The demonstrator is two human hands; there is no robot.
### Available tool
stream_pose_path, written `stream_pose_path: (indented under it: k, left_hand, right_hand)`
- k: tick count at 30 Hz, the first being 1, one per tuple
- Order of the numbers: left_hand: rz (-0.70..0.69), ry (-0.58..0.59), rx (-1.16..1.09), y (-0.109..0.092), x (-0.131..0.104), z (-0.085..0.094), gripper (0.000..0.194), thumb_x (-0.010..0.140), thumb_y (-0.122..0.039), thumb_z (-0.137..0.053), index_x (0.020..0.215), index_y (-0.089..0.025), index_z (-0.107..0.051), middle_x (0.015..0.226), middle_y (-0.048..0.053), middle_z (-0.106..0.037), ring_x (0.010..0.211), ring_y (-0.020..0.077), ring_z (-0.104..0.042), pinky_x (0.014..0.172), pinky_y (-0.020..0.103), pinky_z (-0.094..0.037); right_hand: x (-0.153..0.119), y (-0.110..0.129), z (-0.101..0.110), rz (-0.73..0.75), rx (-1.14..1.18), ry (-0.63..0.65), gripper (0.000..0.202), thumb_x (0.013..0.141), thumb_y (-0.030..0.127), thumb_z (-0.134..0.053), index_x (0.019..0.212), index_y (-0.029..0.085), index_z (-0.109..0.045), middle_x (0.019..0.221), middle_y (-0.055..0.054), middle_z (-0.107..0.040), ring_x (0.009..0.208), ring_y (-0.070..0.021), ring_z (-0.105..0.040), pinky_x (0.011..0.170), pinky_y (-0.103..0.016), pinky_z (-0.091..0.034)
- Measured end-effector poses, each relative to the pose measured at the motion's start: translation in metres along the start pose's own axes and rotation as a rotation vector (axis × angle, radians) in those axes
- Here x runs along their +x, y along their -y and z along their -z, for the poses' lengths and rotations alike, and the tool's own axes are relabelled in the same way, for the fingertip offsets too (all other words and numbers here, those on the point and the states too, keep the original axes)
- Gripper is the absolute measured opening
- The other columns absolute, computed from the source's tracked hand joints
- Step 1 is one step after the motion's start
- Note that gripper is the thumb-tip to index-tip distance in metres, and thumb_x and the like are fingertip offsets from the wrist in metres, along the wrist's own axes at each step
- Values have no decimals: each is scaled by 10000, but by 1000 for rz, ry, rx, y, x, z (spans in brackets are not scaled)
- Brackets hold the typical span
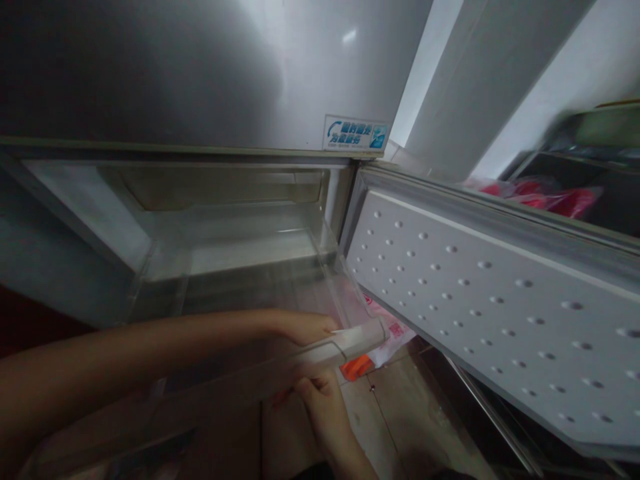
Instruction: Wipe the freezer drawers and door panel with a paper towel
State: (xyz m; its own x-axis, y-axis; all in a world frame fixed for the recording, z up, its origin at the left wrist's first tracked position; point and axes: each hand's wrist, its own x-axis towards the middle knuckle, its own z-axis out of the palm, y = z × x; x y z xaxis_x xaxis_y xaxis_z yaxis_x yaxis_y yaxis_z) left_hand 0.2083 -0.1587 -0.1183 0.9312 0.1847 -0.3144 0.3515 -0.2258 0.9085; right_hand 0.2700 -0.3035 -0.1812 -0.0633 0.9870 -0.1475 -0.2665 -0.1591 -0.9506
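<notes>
A clear plastic freezer drawer [250, 283] is pulled out of the lower compartment, with its pale front panel tilted toward me. My left hand [307, 328] reaches in from the left across the drawer and lies inside, against the front panel near its right end. Its fingers are mostly hidden, and a small white edge shows at the fingertips. Outside the panel, lower down, my right hand [320, 393] is closed with thumb and fingers pressed together. A dim reddish patch shows beside those fingers, too blurred to name.
The freezer door [450, 287] stands open on the right, its dimpled inner side facing me. Above is the closed upper door [200, 73] with a sticker [355, 133]. A white and orange plastic bag [383, 347] lies on the tiled floor [415, 400]. Red bags [545, 197] sit behind the door.
</notes>
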Motion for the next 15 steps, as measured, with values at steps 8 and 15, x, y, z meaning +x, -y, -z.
stream_pose_path:
  k: [8, 15]
  left_hand:
    - [34, -81, -35, 8, 9, -5, 294, 802, -324, -550, 570, -171, -455, 556, -36, -385, 559, 101, -343, 511, 229, -280]
    - [47, -200, -325, -20, -9, 0, 426, 814, -566, -598, 722, -151, -623, 625, -20, -537, 573, 108, -426, 541, 231, -331]
  right_hand:
    - [0, -2, 0, 5, 10, -59, 188, 750, 274, -600, 662, 163, -724, 676, -28, -707, 704, -185, -671, 717, -275, -520]
    - [-1, -11, 3, -14, -70, -63, 196, 778, 287, -602, 737, 168, -752, 726, -34, -725, 778, -192, -681, 733, -267, -530]
